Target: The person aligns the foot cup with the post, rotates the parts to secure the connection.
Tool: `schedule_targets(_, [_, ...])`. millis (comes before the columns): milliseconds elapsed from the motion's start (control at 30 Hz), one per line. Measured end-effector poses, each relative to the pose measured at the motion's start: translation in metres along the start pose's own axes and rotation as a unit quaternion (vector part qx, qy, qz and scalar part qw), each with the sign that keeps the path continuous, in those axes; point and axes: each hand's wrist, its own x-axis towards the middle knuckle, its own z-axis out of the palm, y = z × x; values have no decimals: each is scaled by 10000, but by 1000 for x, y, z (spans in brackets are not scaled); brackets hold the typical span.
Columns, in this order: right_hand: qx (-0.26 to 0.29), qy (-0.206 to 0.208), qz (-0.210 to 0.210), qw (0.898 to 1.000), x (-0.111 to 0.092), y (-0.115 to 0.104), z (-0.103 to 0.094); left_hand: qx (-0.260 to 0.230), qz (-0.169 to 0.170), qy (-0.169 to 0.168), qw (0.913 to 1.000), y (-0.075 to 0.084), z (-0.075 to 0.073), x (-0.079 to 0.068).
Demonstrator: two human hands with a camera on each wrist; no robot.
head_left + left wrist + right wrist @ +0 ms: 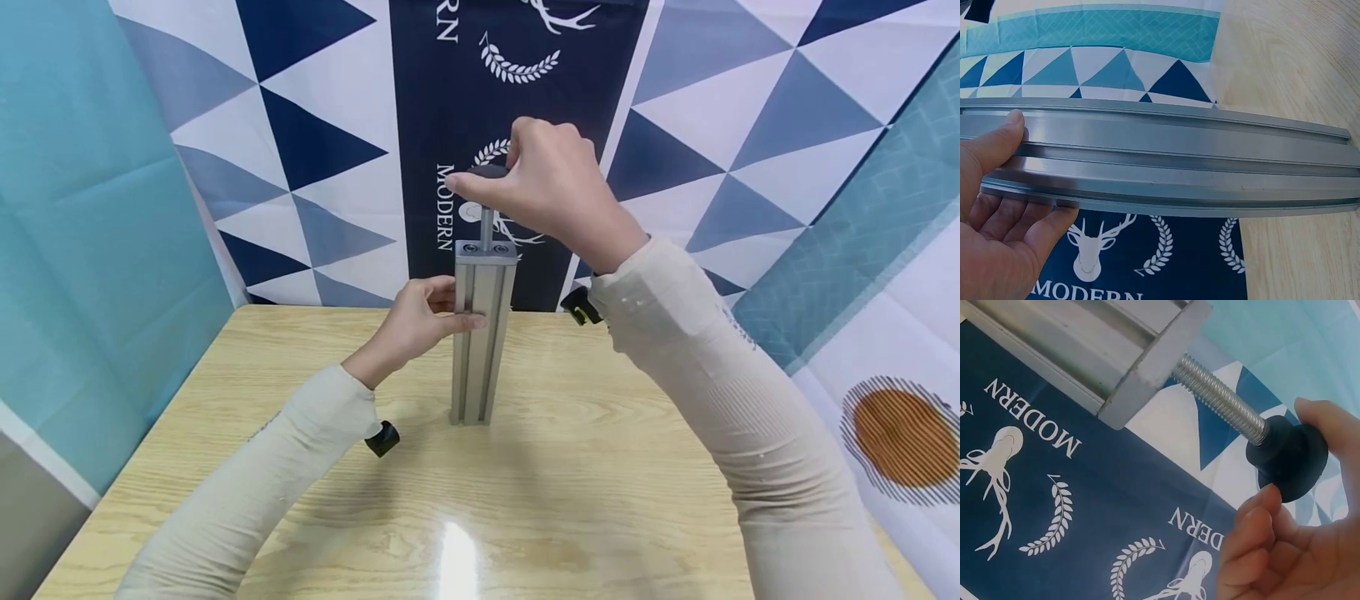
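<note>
An aluminium profile (476, 367) with long grooves stands upright on the table, its lower end on the wood. My left hand (416, 323) grips it in its upper half, thumb across the front face and fingers around the side. A flat end plate (1147, 369) with two bolts caps the top. From this plate rises the threaded rod (1222, 397) of a levelling foot, which ends in a round black base (1288, 459). My right hand (558, 179) holds that black base from above, thumb on one side and curled fingers on the other. Part of the rod shows between base and plate.
The wooden table (600, 500) reaches to a patterned cloth (330, 167) hanging close behind the profile. A teal cloth (75, 208) hangs at the left and another patterned cloth at the right. Black camera mounts (382, 439) sit under both sleeves.
</note>
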Motion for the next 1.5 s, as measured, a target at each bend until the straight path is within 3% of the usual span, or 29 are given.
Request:
schedule_targets(200, [-283,-163,-9,9995,-2,-3,-2,-65,49,4,10000,1,-1,1])
schedule_targets(300, [-352,-559,-78,9978,-5,-2,-7,-86,19,-12,10000,1,0,1])
schedule_targets(367, [-307,-949,-395,9942,-5,0,-13,-97,-6,-21,10000,2,1,1])
schedule_targets(467, [-237,-1722,-1236,9770,-3,6,-25,-87,-2,-37,10000,3,1,1])
schedule_targets(567, [-330,-2417,-2145,9458,2,10,-37,-85,-8,-40,10000,4,1,2])
schedule_targets(600, [-382,-2542,-2337,9377,3,11,-40,-86,-5,-46,10000,4,1,1])
schedule_targets(667, [-495,-2503,-2605,9311,5,11,-43,-95,-10,-51,9999,4,1,1])
schedule_targets(733, [-539,-2257,-2610,9370,6,11,-44,-99,-20,-45,9999,4,1,1])
schedule_targets(800, [-541,-1800,-2385,9528,7,11,-42,-100,-32,-36,9999,4,1,1])
schedule_targets(900, [-477,-1050,-1628,9799,6,9,-33,-96,-44,-21,9999,3,1,1])
schedule_targets(1000, [-382,-485,-762,9952,5,5,-21,-93,-28,-15,10000,3,1,1])
schedule_targets(1167, [-424,28,-111,9990,4,1,-8,-40,1,-36,10000,2,1,2])
schedule_targets(1500, [-557,-85,-64,9984,4,-1,-4,35,-15,3,10000,2,0,1])
